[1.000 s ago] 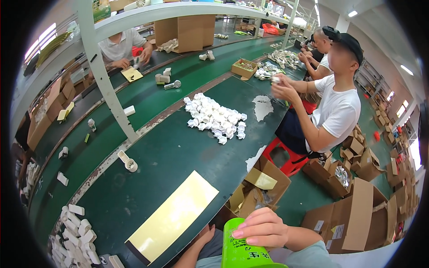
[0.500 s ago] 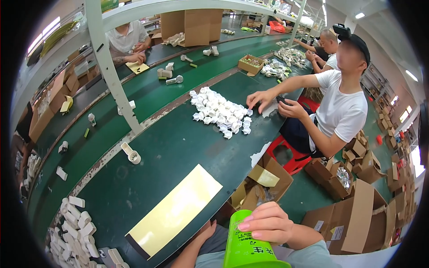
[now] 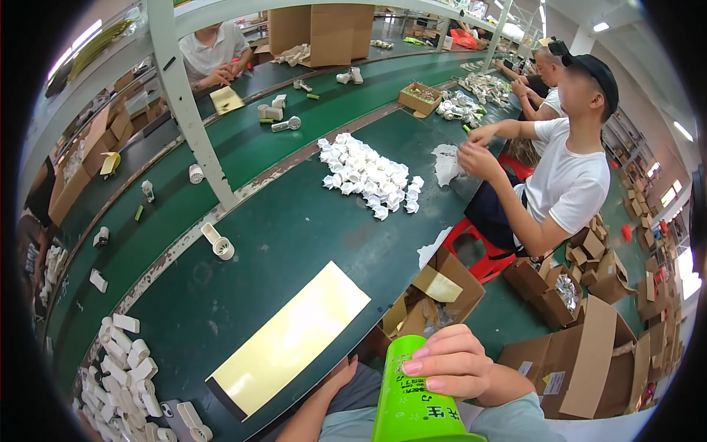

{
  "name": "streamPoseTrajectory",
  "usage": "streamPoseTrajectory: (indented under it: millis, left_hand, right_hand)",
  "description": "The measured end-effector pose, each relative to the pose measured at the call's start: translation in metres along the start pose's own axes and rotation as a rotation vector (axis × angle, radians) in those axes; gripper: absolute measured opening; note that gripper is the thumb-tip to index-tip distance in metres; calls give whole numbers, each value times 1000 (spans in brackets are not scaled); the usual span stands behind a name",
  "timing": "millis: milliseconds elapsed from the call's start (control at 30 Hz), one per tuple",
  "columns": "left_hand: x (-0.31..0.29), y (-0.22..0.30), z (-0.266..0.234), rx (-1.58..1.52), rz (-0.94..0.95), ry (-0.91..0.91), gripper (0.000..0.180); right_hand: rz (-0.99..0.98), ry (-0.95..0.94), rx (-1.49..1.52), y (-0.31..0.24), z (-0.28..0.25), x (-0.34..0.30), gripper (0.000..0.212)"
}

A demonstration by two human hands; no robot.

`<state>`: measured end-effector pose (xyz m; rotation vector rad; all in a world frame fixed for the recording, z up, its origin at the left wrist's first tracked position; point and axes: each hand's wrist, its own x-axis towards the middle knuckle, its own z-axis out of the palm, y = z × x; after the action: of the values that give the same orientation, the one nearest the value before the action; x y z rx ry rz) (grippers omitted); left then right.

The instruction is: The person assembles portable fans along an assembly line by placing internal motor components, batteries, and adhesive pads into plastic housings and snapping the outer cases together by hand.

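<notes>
My right hand (image 3: 456, 362) is closed around a bright green cup (image 3: 416, 401) with dark printing, held in front of my body beside the table's near edge. The cup is tilted, and the lower frame edge cuts off part of it. Low against the table edge, my left hand (image 3: 341, 373) lies close to my lap; its fingers are partly hidden. A glossy yellow sheet (image 3: 291, 339) with a dark end strip lies on the green table (image 3: 309, 243) in front of me. Beyond it sits a cream-coloured handled part with a round, slotted head (image 3: 222, 247).
White small parts (image 3: 368, 173) form a pile near a seated co-worker (image 3: 567, 162) on the right. Cream parts (image 3: 125, 368) and a phone (image 3: 175, 420) are at lower left. A shelf post (image 3: 193, 110) rises beyond the table. Open cartons (image 3: 582, 361) stand on the floor.
My right hand and the cup have risen slightly. The co-worker's hands have drawn away from the white pile and come together. The view has shifted a little.
</notes>
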<state>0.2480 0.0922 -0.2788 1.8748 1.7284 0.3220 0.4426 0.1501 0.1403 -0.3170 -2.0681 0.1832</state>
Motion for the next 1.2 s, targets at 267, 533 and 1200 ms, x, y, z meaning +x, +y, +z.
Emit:
streamPoseTrajectory:
  millis: [267, 533, 1200]
  left_hand:
    - [1, -6, 10, -19, -7, 10, 68]
    - [0, -4, 11, -27, -10, 3, 66]
    - [1, -1, 6, -59, -24, -8, 64]
  right_hand:
    - [-48, 109, 13, 4, 8, 1, 29]
    - [-56, 100, 6, 6, 8, 0, 25]
    - [-64, 97, -2, 6, 9, 3, 24]
